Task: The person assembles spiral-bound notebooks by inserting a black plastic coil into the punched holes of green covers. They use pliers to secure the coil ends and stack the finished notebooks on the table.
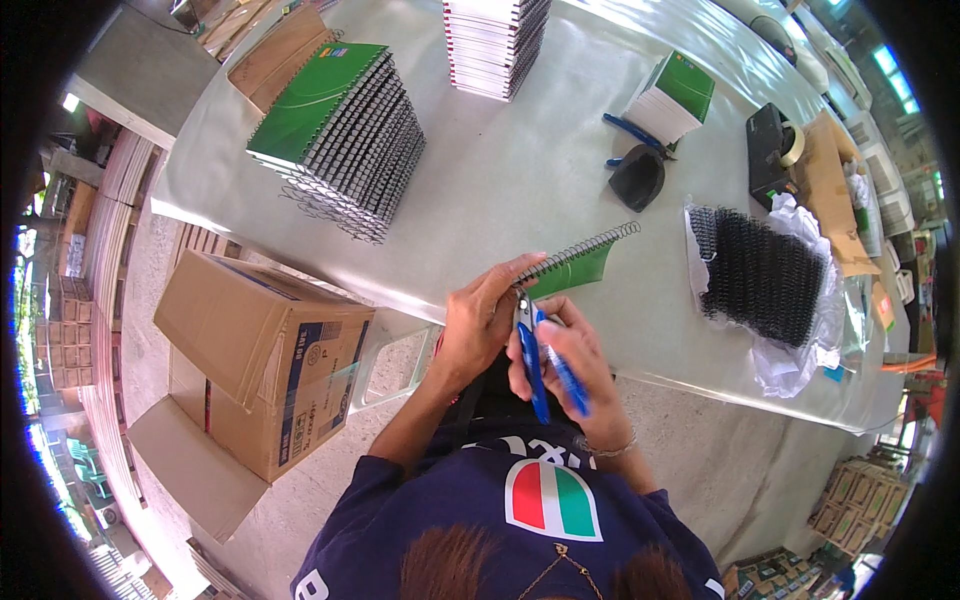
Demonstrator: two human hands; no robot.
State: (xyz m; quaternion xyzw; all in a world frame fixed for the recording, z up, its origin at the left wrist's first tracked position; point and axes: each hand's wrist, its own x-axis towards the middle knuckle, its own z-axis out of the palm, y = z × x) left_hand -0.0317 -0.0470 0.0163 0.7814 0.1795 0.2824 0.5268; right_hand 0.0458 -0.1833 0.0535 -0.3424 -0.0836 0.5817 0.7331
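The broad, pale, glossy table (470, 180) takes up most of the space in front of the person, and beside it, on the left, I see a large brown cardboard box (235, 335) with its flaps hanging open. On the table's left side sits a thick stack of green-covered notebooks (320, 105) with dark wire spirals; a tall pile of white-edged spiral books (485, 50) rises further back. Over to the right, a mass of loose black coils (765, 275) lies on crumpled white paper.

Closer in, the left hand (475, 320) has its fingers pinching a thin green-covered booklet (580, 272) by its spine, just over the table's near edge. The right hand (580, 350) has its fingers curled round the handles of steel-nosed pliers with blue grips (530, 375). The tool's nose meets the near end of the booklet's thin dark wire coil (600, 238); whether it bites on the wire, I can't tell from here.

I'd judge the booklet light and floppy at its open edge, firmer along the bound side, its cover perhaps a little slick. The spine seems the best place to hold it, close to where the pliers work. The coil looks springy and easily bent, and its far end, poking past the cover, could snag.
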